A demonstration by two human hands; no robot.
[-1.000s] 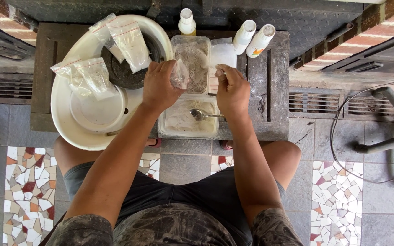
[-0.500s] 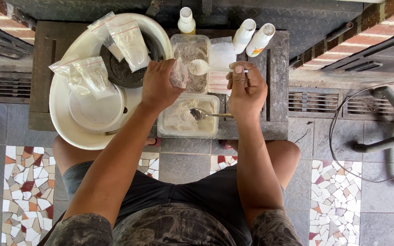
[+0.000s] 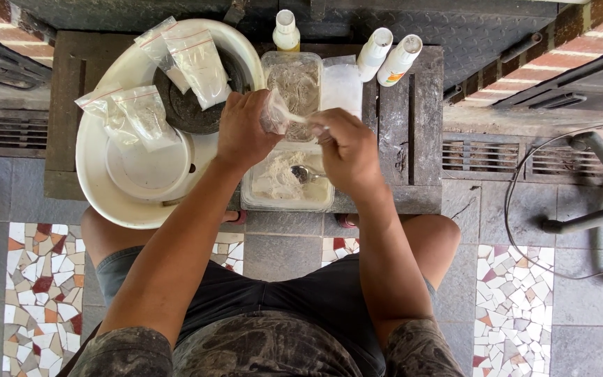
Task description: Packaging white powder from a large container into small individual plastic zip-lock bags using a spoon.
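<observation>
My left hand (image 3: 246,132) pinches a small clear plastic bag (image 3: 273,115) above the table, its mouth turned to the right. My right hand (image 3: 347,150) grips a thin white spoon (image 3: 300,119) whose tip reaches into the bag's mouth. Directly under both hands sits a clear tub of pale powder (image 3: 280,188) with a metal spoon (image 3: 305,173) lying in it. A second tub of greyish powder (image 3: 294,80) stands just beyond it.
A white basin (image 3: 99,181) on the left holds a dark bowl (image 3: 183,112) and filled clear bags (image 3: 193,59). Three small white bottles (image 3: 375,52) stand at the back of the low wooden table (image 3: 420,126). Grey metal legs (image 3: 594,209) and a cable lie to the right.
My right hand lifted off to the right, then came back left, and the white spoon now points into the bag. My left hand kept hold of the bag.
</observation>
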